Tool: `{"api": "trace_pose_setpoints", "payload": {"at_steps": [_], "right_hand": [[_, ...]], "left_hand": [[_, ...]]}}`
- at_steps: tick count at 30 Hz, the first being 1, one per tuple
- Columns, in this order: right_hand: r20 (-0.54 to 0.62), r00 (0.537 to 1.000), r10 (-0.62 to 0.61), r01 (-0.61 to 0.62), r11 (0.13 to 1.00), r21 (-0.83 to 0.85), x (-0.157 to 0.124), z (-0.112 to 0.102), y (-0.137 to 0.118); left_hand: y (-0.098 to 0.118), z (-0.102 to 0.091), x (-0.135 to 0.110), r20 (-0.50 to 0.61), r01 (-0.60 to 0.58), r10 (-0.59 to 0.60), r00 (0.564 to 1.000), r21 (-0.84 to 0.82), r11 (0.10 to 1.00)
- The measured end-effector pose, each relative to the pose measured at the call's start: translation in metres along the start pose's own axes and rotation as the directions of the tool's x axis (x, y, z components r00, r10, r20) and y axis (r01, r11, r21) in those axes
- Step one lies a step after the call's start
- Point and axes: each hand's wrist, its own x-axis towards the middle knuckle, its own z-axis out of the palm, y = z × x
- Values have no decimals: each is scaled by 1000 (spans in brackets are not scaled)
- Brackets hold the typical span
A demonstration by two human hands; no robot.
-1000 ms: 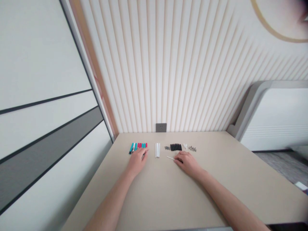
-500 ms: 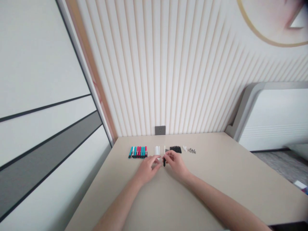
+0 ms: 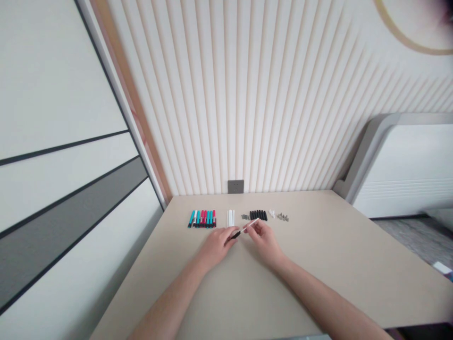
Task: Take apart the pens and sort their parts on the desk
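Pinched between the thumb and fingers of my left hand (image 3: 215,246) is a black pen barrel (image 3: 236,235), tilted up to the right. A thin white pen refill (image 3: 252,225) sticks out of its upper end. The fingers of my right hand (image 3: 264,241) are closed on that refill, close to the barrel. Just beyond my hands lie several more white refills (image 3: 230,217) side by side. Past my right fingers is a row of short black barrels (image 3: 258,215), with small grey spring-like pieces (image 3: 245,217) to its left.
Coloured pen bodies (image 3: 202,219) in turquoise, red and white lie in a row at left. Small white pieces (image 3: 272,214) and grey metallic pieces (image 3: 282,217) lie at right. The beige table (image 3: 318,255) meets a ribbed wall with a dark socket (image 3: 235,186).
The black barrel has gone from upright in my right hand to tilted, with my left hand now gripping it. My right fingers have shifted onto the white refill. The camera view has moved slightly.
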Motion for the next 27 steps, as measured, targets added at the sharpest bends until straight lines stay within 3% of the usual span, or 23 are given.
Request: {"api": "trace_pose_setpoints", "payload": {"at_steps": [10, 15, 20, 23, 27], "right_hand": [[-62, 995, 77, -66, 984, 167, 6, -12, -3], [-105, 992, 66, -48, 985, 163, 9, -19, 0], [-83, 992, 96, -108, 982, -153, 14, -13, 19], [-40, 995, 92, -101, 923, -371, 21, -5, 23], [76, 995, 63, -10, 834, -552, 24, -1, 21]], "left_hand": [[-2, 0, -2, 4, -110, 110, 994, 44, 993], [-1, -4, -2, -23, -52, 55, 998, 87, 995], [-5, -5, 0, -155, 22, -12, 988, 66, 998], [-8, -4, 1, -217, 63, -51, 975, 49, 997], [-12, -3, 2, -216, 114, -104, 971, 34, 993]]}}
